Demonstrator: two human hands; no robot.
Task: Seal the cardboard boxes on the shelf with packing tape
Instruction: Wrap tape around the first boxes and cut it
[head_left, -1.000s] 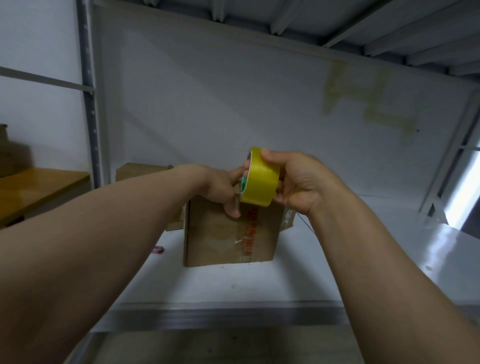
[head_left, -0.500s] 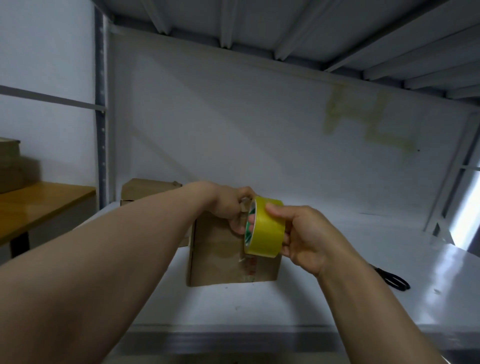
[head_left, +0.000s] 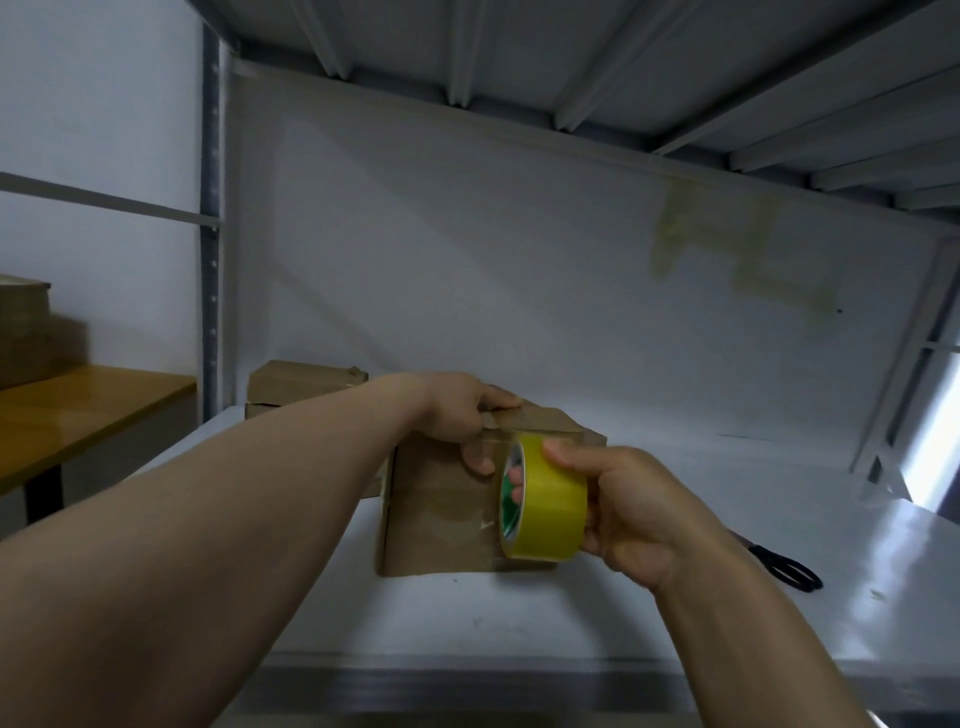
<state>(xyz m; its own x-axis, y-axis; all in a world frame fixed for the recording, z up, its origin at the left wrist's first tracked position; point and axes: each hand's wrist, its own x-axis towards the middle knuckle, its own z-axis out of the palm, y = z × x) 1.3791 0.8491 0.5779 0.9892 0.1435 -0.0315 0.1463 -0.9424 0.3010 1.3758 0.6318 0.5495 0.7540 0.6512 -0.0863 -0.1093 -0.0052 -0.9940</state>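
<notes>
Head view: the brown cardboard box (head_left: 441, 514) stands in the middle of the shelf (head_left: 675, 613), with glossy clear tape on its front. My left hand (head_left: 460, 413) clasps its top front edge, fingers on top and thumb down the front. My right hand (head_left: 636, 512) grips the yellow tape roll (head_left: 553, 512) against the front, toward its 3 o'clock side. Half a second ago the roll sat higher, by the top edge.
</notes>
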